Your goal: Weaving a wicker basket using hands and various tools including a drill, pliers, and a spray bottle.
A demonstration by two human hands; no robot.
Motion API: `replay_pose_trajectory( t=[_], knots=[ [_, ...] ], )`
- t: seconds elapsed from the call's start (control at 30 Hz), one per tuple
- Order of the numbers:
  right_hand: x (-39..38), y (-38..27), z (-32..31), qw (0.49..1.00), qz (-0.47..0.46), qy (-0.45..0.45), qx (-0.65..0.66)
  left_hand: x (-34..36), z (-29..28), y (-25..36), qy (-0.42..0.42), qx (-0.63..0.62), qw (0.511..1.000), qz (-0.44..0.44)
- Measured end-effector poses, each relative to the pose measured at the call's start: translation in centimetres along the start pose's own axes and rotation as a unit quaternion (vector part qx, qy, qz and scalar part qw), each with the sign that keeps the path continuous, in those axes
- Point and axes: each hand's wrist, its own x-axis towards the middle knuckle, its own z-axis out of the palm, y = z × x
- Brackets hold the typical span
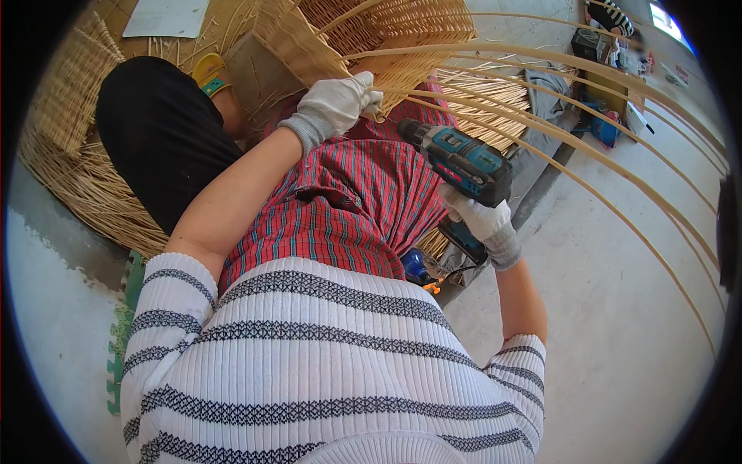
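A half-woven wicker basket [309, 42] rests tilted at the top middle, with long pale rods fanning out from it to the right. My left hand [336, 104], in a white knit glove, grips the basket's near lower corner between thumb and fingers. In my right hand [481, 216], also gloved, is a teal and black cordless drill [464, 158]. The fingers wrap round its handle. Its chuck points left toward the basket corner, a short way from the left hand; I cannot make out the bit's tip clearly. A red checked cloth [325, 209] covers my lap beneath.
Bundles of cut rods [495, 100] lie beyond the drill. Another woven piece [69, 93] stands at far left above more rods [85, 185]. A blue object [416, 264] with a cord sits below the drill. At the far right edge, another person [610, 15] is partly visible.
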Motion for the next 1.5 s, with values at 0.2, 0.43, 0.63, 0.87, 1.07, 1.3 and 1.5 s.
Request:
replay_pose_trajectory(
  t=[0.2,0.43,0.63,0.87,1.07,1.3,1.5],
  knots=[
    [0.0,0.5,0.0,0.999,0.038,-0.005,0.030,0.3,0.7,-0.7,-0.069,-0.037,0.997,-0.021],
    [-0.3,0.4,-0.1,1.000,0.019,-0.007,0.017,0.6,2.3,-1.6,-0.019,-0.022,0.999,0.038],
    [-0.3,0.2,0.0,0.996,0.069,-0.012,0.048,0.4,2.8,-1.5,-0.041,-0.044,0.998,0.004],
    [0.3,-0.2,0.1,0.998,-0.033,-0.012,-0.061,0.3,1.6,0.0,0.010,-0.210,0.975,-0.066],
    [0.0,-1.1,0.0,0.994,-0.007,0.002,-0.114,0.2,0.4,1.0,-0.016,-0.283,0.955,-0.083],
    [0.0,-1.7,-0.4,0.988,0.000,-0.012,-0.154,0.1,0.9,1.1,-0.009,-0.148,0.987,-0.066],
    [0.1,-1.6,-0.2,0.988,0.016,-0.010,-0.153,0.2,1.5,0.9,0.026,-0.129,0.991,-0.032]
  ],
)
